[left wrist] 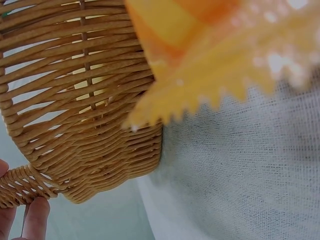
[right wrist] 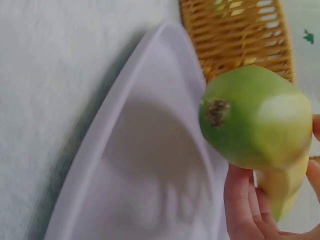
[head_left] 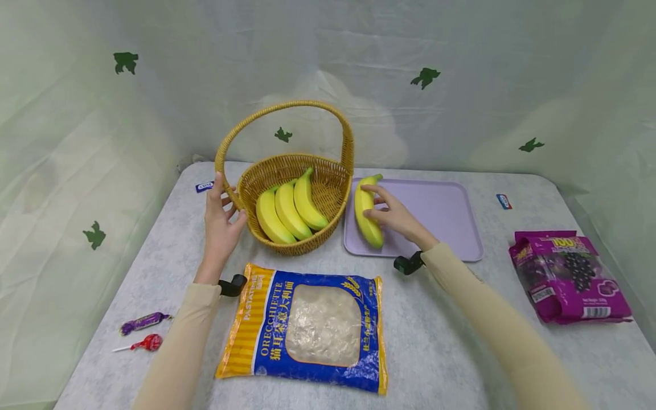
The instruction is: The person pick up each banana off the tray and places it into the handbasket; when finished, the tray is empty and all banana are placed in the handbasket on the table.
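A wicker basket (head_left: pixel 320 234) with a tall arched handle (head_left: pixel 302 104) stands at the back, and three bananas (head_left: pixel 289 213) lie side by side in it. At the lower left end of the handle, my left hand (head_left: pixel 221 228) grips the wicker; fingertips (left wrist: pixel 37 215) on either side of it show in the left wrist view. My right hand (head_left: pixel 394 216) holds another banana (head_left: pixel 368 222) between thumb and fingers over the left part of a lilac tray (head_left: pixel 435 216). In the right wrist view the banana's green end (right wrist: pixel 250 117) faces the camera, above the tray's surface.
A blue and yellow pasta bag (head_left: pixel 307 330) lies in front of the basket. On the left are a purple-wrapped candy (head_left: pixel 146 322) and a red lollipop (head_left: pixel 152 341); on the right, a purple grape candy bag (head_left: pixel 571 279). Small wrapped pieces (head_left: pixel 504 201) lie towards the back corners.
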{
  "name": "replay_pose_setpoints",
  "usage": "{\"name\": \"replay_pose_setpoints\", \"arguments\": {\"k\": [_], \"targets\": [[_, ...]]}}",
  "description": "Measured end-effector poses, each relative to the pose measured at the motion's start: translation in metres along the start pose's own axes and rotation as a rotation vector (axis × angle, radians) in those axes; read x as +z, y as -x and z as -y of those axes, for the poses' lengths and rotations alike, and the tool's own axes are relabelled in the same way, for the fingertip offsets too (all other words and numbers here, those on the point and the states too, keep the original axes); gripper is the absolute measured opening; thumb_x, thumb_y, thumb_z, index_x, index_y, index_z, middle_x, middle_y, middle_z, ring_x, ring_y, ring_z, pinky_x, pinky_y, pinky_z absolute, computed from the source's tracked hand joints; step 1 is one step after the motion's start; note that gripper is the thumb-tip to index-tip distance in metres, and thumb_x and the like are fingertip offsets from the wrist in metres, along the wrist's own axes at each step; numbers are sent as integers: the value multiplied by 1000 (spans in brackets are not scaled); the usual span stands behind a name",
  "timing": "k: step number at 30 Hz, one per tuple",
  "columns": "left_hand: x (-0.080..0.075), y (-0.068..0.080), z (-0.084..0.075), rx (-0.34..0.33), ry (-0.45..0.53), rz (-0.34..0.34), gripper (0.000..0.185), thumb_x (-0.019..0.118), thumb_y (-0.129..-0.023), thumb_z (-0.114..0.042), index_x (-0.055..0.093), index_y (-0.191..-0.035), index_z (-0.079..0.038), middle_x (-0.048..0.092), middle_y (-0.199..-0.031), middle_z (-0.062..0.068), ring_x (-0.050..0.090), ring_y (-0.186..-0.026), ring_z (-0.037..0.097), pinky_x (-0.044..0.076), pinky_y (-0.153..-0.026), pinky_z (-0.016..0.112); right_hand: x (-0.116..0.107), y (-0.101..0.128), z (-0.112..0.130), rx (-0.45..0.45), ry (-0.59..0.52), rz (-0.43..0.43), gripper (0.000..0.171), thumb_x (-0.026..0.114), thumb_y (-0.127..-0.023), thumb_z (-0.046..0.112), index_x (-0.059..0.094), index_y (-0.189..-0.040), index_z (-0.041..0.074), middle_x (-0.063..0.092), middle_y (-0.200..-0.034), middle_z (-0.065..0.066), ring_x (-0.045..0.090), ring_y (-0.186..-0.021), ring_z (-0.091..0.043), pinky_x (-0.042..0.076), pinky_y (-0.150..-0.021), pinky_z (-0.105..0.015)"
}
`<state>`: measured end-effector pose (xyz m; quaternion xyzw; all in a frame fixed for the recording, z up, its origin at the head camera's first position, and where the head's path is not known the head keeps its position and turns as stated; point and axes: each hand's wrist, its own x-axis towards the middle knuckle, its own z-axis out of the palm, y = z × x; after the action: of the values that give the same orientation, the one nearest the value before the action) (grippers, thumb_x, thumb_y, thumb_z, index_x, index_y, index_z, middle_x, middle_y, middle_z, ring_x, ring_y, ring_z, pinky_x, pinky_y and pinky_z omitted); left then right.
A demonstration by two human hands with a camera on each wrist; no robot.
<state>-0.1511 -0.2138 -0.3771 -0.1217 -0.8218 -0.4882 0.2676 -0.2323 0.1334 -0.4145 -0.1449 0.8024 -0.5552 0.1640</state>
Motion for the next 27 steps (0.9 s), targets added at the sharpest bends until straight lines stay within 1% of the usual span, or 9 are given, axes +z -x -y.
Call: {"name": "replay_pose_setpoints", "arguments": {"k": [4, 6, 7, 10, 14, 16, 21, 24, 27], "targets": [[0, 0, 0, 5, 3, -1, 103, 48, -85, 20, 16, -144, -59, 30, -131, 33, 43, -111, 46, 39, -93, 66, 2, 4, 7, -46, -75, 27, 61, 61, -93, 17, 35, -148, 23, 39, -135, -19, 54, -109, -33, 51, -83, -39], [-1, 0, 1, 9, 5, -2, 103, 47, -85, 20, 16, -144, -59, 30, -130, 33, 43, -111, 47, 39, -92, 67, 4, 5, 12, -70, -110, 44, 61, 61, -93, 16, 36, -148, 22, 40, -134, -19, 56, -105, -32, 52, -84, -39], [0, -1, 7, 9, 7, -4, 103, 48, -85, 20, 16, -144, -59, 30, -131, 32, 43, -111, 46, 40, -92, 66, 5, 6, 15, -81, -123, 53, 60, 61, -93, 16, 36, -148, 22, 41, -132, -19, 57, -104, -32, 52, -84, -40], [-1, -1, 7, 11, 12, -3, 103, 47, -85, 20, 16, -144, -59, 30, -130, 32, 43, -111, 46, 40, -92, 67, 10, 7, 25, -105, -146, 85, 60, 62, -93, 16, 38, -147, 23, 42, -128, -18, 58, -100, -30, 52, -84, -40], [-1, 0, 2, 17, 14, -1, 102, 47, -85, 20, 17, -144, -58, 30, -130, 33, 43, -110, 47, 40, -91, 67, 19, 7, 37, -134, -121, 148, 60, 62, -93, 19, 38, -147, 26, 42, -126, -15, 59, -97, -29, 50, -85, -40], [-1, 0, 4, 20, 14, -1, 102, 47, -85, 20, 17, -145, -58, 30, -130, 34, 43, -110, 46, 40, -91, 67, 23, 4, 42, -154, -94, 181, 59, 61, -94, 21, 38, -147, 28, 42, -125, -14, 59, -95, -28, 49, -86, -40], [0, -1, 5, 23, 21, -2, 101, 47, -85, 20, 18, -146, -55, 30, -130, 33, 43, -109, 46, 40, -91, 67, 34, -7, 55, -195, -45, 227, 58, 59, -93, 20, 39, -147, 26, 42, -120, -14, 54, -86, -26, 48, -82, -38], [0, 0, 4, 18, 27, -3, 102, 47, -85, 20, 18, -145, -57, 30, -130, 33, 43, -109, 46, 40, -91, 67, 39, -17, 62, -206, -18, 225, 58, 58, -93, 18, 39, -147, 24, 41, -131, -10, 51, -94, -22, 48, -79, -35], [0, 0, 3, 19, 24, -6, 104, 47, -84, 21, 17, -144, -59, 30, -130, 33, 43, -109, 46, 40, -91, 67, 42, -28, 67, -202, -7, 214, 58, 58, -93, 16, 39, -147, 21, 41, -134, -9, 50, -97, -21, 48, -73, -32]]}}
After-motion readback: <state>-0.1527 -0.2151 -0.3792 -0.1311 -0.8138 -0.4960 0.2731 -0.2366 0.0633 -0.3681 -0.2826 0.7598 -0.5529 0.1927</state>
